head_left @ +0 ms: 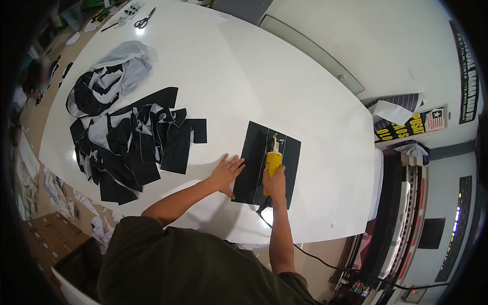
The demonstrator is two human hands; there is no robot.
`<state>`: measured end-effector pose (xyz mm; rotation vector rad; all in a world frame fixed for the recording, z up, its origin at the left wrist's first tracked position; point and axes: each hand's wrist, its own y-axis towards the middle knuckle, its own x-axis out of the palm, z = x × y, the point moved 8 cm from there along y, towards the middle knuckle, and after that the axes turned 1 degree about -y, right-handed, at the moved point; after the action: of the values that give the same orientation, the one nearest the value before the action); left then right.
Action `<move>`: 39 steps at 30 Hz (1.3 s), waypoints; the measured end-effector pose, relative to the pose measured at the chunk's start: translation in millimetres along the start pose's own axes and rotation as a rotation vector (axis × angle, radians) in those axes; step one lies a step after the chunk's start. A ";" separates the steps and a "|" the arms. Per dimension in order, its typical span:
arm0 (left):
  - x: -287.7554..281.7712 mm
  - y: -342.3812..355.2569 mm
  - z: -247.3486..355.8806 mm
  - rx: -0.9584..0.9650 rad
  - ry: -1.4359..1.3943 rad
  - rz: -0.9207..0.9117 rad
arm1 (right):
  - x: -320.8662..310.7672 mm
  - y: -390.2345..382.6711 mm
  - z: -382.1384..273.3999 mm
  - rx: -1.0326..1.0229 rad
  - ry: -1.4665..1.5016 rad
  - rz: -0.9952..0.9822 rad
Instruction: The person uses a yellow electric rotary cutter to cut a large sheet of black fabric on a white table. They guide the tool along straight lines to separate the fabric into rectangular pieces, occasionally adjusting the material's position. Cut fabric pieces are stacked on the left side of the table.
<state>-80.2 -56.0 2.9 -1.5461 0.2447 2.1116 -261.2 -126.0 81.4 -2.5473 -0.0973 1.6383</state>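
Currently cutting: right hand [275, 184] wrapped shut round a yellow corded cutter [273, 161], blade end pointing away from the body, set on a black fabric panel [254, 152] lying flat near the front edge of the white surface [284, 76]. Left hand [227, 173] spread open and flat, palm down, holding nothing, pressing on the panel's left edge to pin it. Pale lines visible on the panel, running lengthwise beside the tool. Judged mid-pass along one of those lines, roughly halfway up the panel. Next move likely calls for steady forward travel along the line, with the pinning fingers kept well to the side of the blade and the cord [315, 259] trailing off the front edge kept from snagging. Farther left, a heap of cut black and grey pieces [134, 147]; scissors [145, 19] far off at the back.
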 end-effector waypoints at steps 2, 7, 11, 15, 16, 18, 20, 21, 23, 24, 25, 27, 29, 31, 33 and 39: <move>-1.0 0.0 0.4 -0.003 -0.008 0.001 | 0.1 9.8 -2.1 0.002 -0.013 0.009; -2.7 -0.5 -0.2 -0.004 -0.018 0.007 | 2.3 31.4 -7.7 0.041 -0.017 -0.023; -5.7 -3.1 -0.9 -0.010 -0.028 0.020 | 3.0 44.4 -12.1 0.045 -0.008 -0.022; -10.2 -5.1 1.4 -0.014 -0.032 0.005 | 4.8 56.7 -9.5 0.016 -0.011 0.006; -10.7 -4.6 1.2 -0.016 -0.029 0.004 | 5.0 60.4 -9.5 0.020 -0.013 0.005; -10.2 -5.5 2.8 -0.018 -0.028 0.000 | 5.5 65.5 -8.7 0.027 -0.019 0.003; -9.8 -4.9 1.8 -0.023 -0.022 0.000 | 5.4 72.5 -12.4 0.046 -0.006 -0.026; -9.9 -4.1 2.2 -0.023 -0.021 0.001 | 5.0 76.1 -14.6 0.054 -0.001 -0.040; -11.4 -5.5 3.9 -0.016 -0.015 0.000 | 1.9 82.2 -18.4 0.049 0.004 -0.010; -13.0 -4.4 3.4 -0.007 -0.002 0.016 | -0.4 85.0 -20.7 0.045 0.006 0.005; -12.1 -6.1 0.2 -0.006 0.011 0.028 | -0.2 86.5 -22.4 0.042 0.013 0.022; -12.3 -11.7 -15.3 -0.026 0.032 0.054 | -7.3 88.0 -21.6 0.036 0.027 0.059; -9.3 -22.6 -53.3 -0.056 0.040 0.044 | -15.4 76.2 -3.8 0.055 0.096 0.098; -37.2 -58.3 -109.3 -0.200 0.100 0.029 | -23.9 48.8 14.4 0.076 0.180 0.136; -52.3 -97.0 -160.2 -0.586 0.428 -0.248 | -39.8 15.9 24.5 0.092 0.276 0.184; -72.5 1.2 -108.8 -0.693 0.557 -0.257 | -72.8 -100.9 76.5 0.194 0.291 0.162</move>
<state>26.7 -124.8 33.6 -2.3936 -0.5330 1.5908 -360.4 -29.7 128.7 -2.6623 0.2856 1.2325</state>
